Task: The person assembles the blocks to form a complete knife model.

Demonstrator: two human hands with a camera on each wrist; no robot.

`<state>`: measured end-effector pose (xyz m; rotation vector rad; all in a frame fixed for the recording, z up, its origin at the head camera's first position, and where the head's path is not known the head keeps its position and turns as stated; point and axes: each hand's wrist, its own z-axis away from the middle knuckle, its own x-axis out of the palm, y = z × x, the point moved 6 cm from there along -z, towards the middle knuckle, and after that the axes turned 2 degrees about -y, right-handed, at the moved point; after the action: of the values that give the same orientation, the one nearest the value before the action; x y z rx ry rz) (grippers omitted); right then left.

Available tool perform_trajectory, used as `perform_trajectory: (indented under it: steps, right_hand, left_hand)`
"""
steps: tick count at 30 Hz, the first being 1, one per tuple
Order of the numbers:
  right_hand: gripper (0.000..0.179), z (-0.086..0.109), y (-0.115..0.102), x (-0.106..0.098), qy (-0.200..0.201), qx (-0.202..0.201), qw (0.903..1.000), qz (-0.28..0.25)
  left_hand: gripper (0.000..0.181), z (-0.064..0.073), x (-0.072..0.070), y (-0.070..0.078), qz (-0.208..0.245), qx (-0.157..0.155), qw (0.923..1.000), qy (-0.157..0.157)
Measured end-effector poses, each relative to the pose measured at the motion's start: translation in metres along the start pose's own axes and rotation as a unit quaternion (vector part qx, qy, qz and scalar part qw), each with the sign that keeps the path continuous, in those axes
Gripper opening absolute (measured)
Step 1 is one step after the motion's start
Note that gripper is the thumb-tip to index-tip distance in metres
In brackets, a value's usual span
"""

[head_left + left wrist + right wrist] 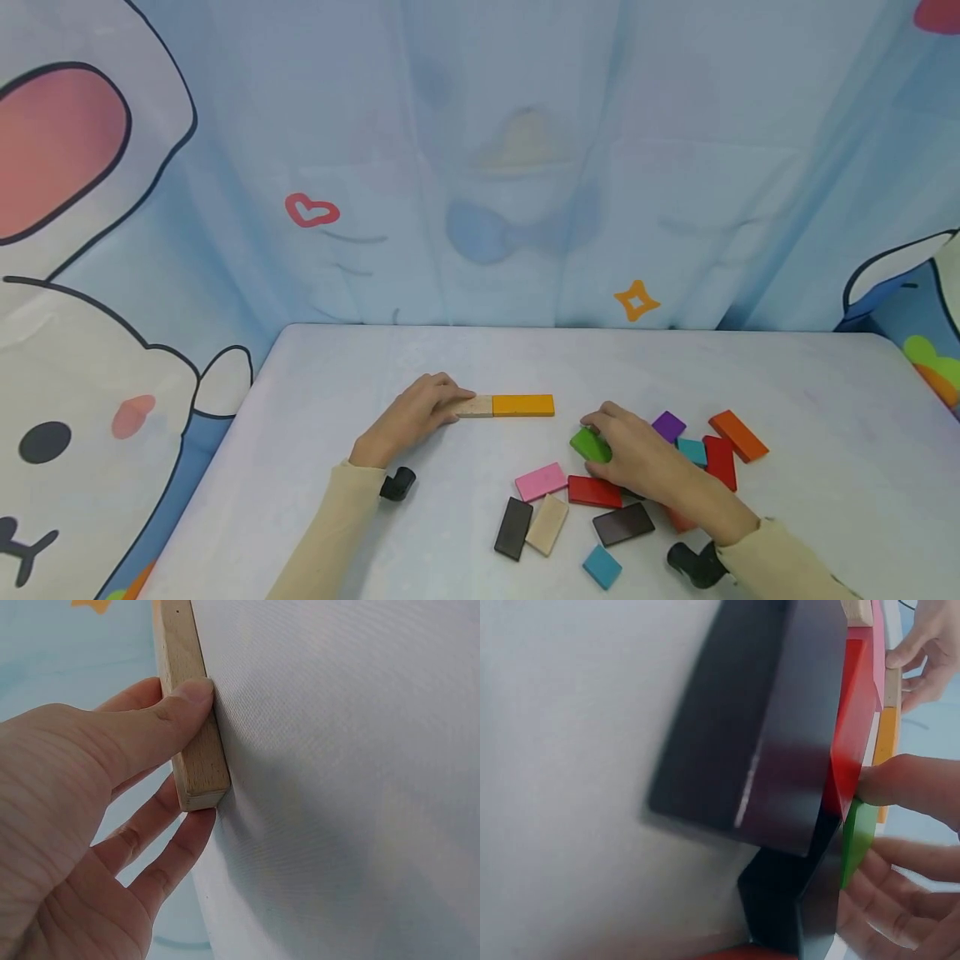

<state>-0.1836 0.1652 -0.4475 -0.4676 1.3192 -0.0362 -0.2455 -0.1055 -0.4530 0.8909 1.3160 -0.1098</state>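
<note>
My left hand pinches a plain wooden block at its left end; the left wrist view shows the thumb on one face of this block and fingers behind it. A yellow block lies end to end with it on the right. Over the pile, my right hand holds a green block between thumb and fingers. The green block is partly hidden behind darker blocks in the right wrist view. Just below that hand lies a red block.
Around the right hand lie a pink block, a beige block, dark blocks, a blue block, a purple block, an orange block and another red block. Behind the white table hangs a blue printed curtain.
</note>
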Motion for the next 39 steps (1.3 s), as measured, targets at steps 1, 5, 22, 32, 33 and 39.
perform_trajectory:
  steps: [1,5,22,32,33,39]
  right_hand:
    - [0.055,0.000,-0.001,0.000,0.000,-0.003,1.0000,0.001]
    - [0.051,-0.001,-0.004,0.000,0.003,-0.023,0.9997,0.010]
    - [0.042,-0.015,-0.002,-0.033,0.068,-0.090,0.9934,0.021]
    - [0.040,-0.039,-0.003,-0.033,0.057,-0.106,0.9928,-0.003]
    - [0.040,-0.041,-0.003,-0.032,0.055,-0.106,0.9928,-0.002]
    - [0.038,-0.052,0.002,-0.026,0.043,-0.103,0.9938,-0.004]
  left_hand:
    - [0.039,0.000,0.000,0.000,0.001,0.000,1.0000,0.000]
    - [0.039,0.000,0.000,-0.001,0.003,0.001,1.0000,0.001]
    - [0.038,-0.001,-0.001,-0.002,0.003,0.014,0.9999,0.004]
    - [0.039,-0.001,0.001,-0.004,0.004,-0.004,1.0000,-0.003]
    - [0.038,-0.001,0.001,-0.003,0.004,-0.004,1.0000,-0.003]
    - [0.039,-0.003,0.001,-0.003,0.001,-0.004,1.0000,-0.005]
